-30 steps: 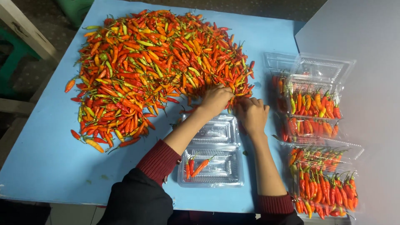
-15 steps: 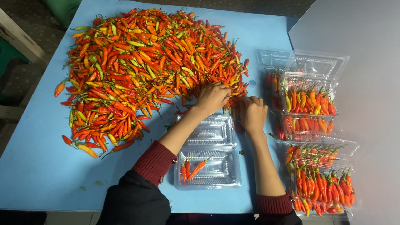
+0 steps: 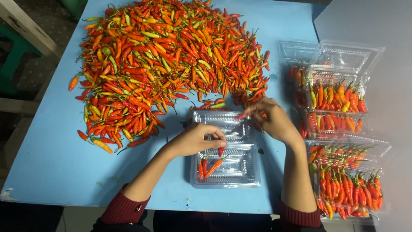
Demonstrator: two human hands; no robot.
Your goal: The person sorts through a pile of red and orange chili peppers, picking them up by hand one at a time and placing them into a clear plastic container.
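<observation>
Seen from above: a blue bench [image 3: 51,172] heaped with small chillies [image 3: 163,60], red, orange and green, filling the area from 10 to 12 o'clock. At centre, just toward 6 o'clock, an open clear clamshell tray [image 3: 240,172], hinged lid lying flat toward 12 o'clock, lower half holding only a few chillies.

Left hand [image 3: 195,139] poised over the tray's hinge, grip pressed together on one red chilli [image 3: 221,151], tip pointing down into the lower half. Right hand [image 3: 272,120] at about 1 o'clock from the tray, at the near edge of the heap, grip pinching a second red chilli [image 3: 240,116] by one end (stem or tip, cannot tell which). Dark red knitted cuffs [image 3: 124,206] on both wrists.

Along the 3 o'clock side, a column of filled clear trays [image 3: 339,103], chillies laid side by side, running down to another full tray [image 3: 352,193] at 5 o'clock.

For doing this well, judging by the filled trays: best laid parallel to those already in the tray, stems all one way, rather than dropped loose. Worth setting the pod down low before letting go, to avoid a bounce onto the bench. Worth picking sound single pods from the heap's edge, leaving the pile undisturbed.
</observation>
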